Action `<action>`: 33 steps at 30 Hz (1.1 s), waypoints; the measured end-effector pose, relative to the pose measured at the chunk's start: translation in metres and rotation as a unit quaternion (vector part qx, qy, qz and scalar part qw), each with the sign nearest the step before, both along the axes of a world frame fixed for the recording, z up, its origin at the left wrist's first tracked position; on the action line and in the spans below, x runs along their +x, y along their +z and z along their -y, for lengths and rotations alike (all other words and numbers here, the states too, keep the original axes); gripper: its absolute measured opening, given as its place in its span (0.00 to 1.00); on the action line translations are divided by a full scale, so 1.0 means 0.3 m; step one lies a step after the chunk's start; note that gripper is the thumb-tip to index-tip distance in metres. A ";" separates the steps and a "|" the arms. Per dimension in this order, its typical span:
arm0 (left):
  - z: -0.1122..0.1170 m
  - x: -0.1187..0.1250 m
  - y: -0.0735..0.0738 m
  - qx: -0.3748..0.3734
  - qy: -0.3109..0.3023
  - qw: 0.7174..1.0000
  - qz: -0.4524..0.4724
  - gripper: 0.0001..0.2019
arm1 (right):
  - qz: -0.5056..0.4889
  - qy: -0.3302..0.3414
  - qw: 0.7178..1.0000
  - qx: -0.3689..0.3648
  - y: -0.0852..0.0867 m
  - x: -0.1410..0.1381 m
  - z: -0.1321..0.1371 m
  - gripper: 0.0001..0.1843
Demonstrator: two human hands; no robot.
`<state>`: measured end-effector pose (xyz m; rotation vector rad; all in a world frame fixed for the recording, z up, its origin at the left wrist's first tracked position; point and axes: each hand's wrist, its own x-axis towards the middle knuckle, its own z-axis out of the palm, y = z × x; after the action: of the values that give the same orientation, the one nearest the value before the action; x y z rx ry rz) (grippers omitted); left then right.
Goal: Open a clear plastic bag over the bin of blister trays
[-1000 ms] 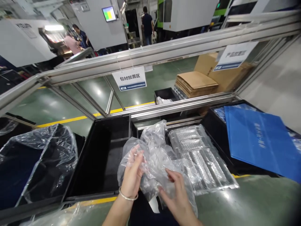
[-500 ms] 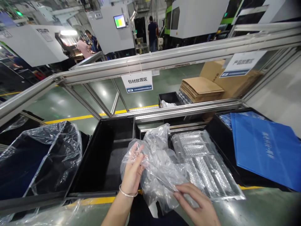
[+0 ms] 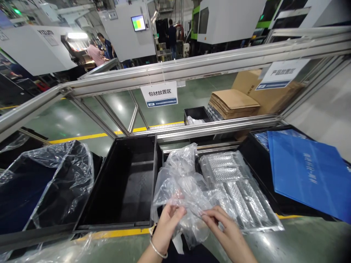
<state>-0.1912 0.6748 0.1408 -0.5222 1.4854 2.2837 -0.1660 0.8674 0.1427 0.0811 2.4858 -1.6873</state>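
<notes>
At a packing station on a factory floor, a black bin lined with clear film (image 3: 55, 175) stands at far left, next to an open black crate (image 3: 128, 182) with nothing visible inside. Just right of the crate, the worker's left hand (image 3: 166, 224), a thin bracelet at its wrist, pinches the lower edge of a crumpled clear plastic bag (image 3: 183, 186), while the right hand (image 3: 226, 228) grips the same bag from the other side, fingers closed on the film. The bag billows up between the crate and a clear ribbed blister tray (image 3: 238, 190), draping over the tray's near corner. Further right, a blue folded sheet (image 3: 307, 168) lies across another black crate. The film looks thin and slippery: a hard tug from either hand could likely tear it, or let it slide free and fall into the gap at the station's edge. Because the bag overlaps the tray, pulling it sideways might drag the light tray off its rest. Other people work well apart at machines in the background.
</notes>
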 end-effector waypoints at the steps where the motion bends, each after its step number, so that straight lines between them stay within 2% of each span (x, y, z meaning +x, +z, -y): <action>1: -0.007 0.019 -0.023 -0.014 0.011 1.000 0.009 0.31 | -0.011 -0.009 1.000 0.000 -0.014 0.001 0.005 0.18; 4: -0.029 0.063 -0.057 0.015 -0.004 0.999 0.030 0.25 | -0.049 -0.021 0.999 0.008 -0.062 0.009 0.023 0.19; 6: -0.045 0.077 -0.055 0.048 -0.024 0.998 0.039 0.22 | -0.056 0.007 0.998 0.030 -0.089 0.019 0.034 0.19; 9: -0.061 0.082 -0.049 0.042 0.014 0.997 0.062 0.23 | -0.057 0.060 0.995 0.050 -0.113 0.037 0.048 0.17; 11: -0.063 0.083 -0.054 0.016 0.043 0.996 0.075 0.24 | -0.049 0.092 0.994 0.044 -0.122 0.046 0.052 0.14; 13: -0.056 0.088 -0.063 0.004 0.043 0.995 0.089 0.23 | -0.034 0.114 0.992 0.037 -0.125 0.050 0.051 0.10; 16: -0.038 0.105 -0.074 0.051 0.035 0.990 0.129 0.21 | -0.014 0.116 0.992 0.046 -0.127 0.050 0.045 0.12; 20: -0.029 0.125 -0.094 0.099 0.085 0.977 0.169 0.20 | 0.006 0.128 0.991 0.044 -0.127 0.048 0.044 0.12; 22: -0.030 0.128 -0.109 0.085 0.089 0.981 0.150 0.19 | 0.022 0.129 0.991 0.034 -0.126 0.048 0.052 0.14; 27: -0.027 0.124 -0.131 -0.010 0.028 0.999 0.040 0.17 | 0.043 0.122 0.991 0.028 -0.116 0.036 0.069 0.23; 30: -0.021 0.123 -0.130 -0.041 0.035 0.997 0.047 0.22 | 0.050 0.129 0.990 0.013 -0.119 0.029 0.065 0.16; 33: -0.017 0.128 -0.134 -0.039 0.050 0.996 0.059 0.29 | 0.035 0.096 0.994 0.030 -0.138 0.035 0.055 0.15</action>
<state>-0.1527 0.6798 0.1005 -0.7563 1.5274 2.2337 -0.1556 0.8508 0.1013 -0.0895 2.4069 -1.5082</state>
